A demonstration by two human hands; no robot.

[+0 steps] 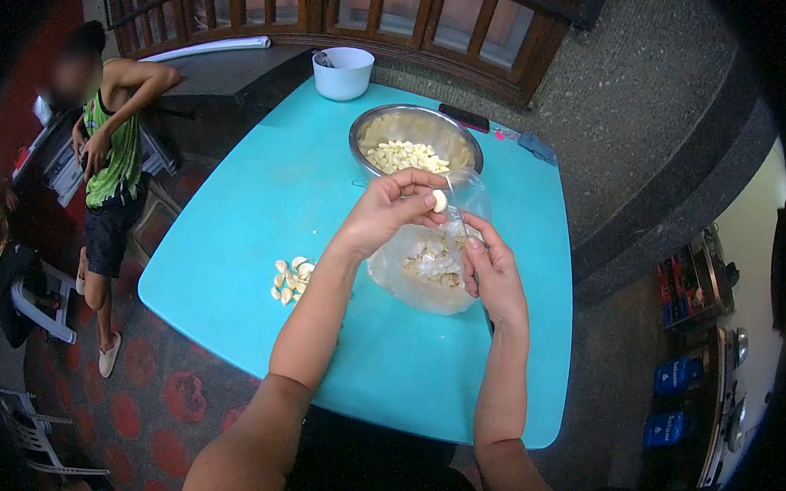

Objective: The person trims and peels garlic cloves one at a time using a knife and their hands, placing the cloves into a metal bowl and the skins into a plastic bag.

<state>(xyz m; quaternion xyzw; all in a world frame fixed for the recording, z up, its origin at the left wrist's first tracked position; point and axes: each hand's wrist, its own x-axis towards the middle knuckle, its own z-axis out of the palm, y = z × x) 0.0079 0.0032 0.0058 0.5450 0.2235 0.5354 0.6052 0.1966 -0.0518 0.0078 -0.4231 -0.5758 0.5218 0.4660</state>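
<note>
From the bottom centre of the frame, two bare forearms reach over a turquoise table with rounded corners (236,212). At the centre, the left hand (393,212) pinches a smooth, cream-white clove that looks like garlic (440,201) between thumb and fingertips. Just right of it, the right hand (495,276) has its thumb and fingers drawn close around something slim (too small to make out).

A small pile of pale cloves (290,281) lies on the table left of the left forearm. Below and between the hands is a translucent plastic bag (392,267) with thin, papery scraps inside. Beyond the hands, a round, shiny steel bowl (458,143) holds many cream-white cloves.

Farther up the frame sit a deep white bowl (341,78) on the left, and a flat dark object (463,117) and a crumpled grey-blue cloth (537,148) on the right. At upper left, beside the table, stands a person in a green sleeveless top (116,159). A brown wooden window frame (320,18) spans the top.
</note>
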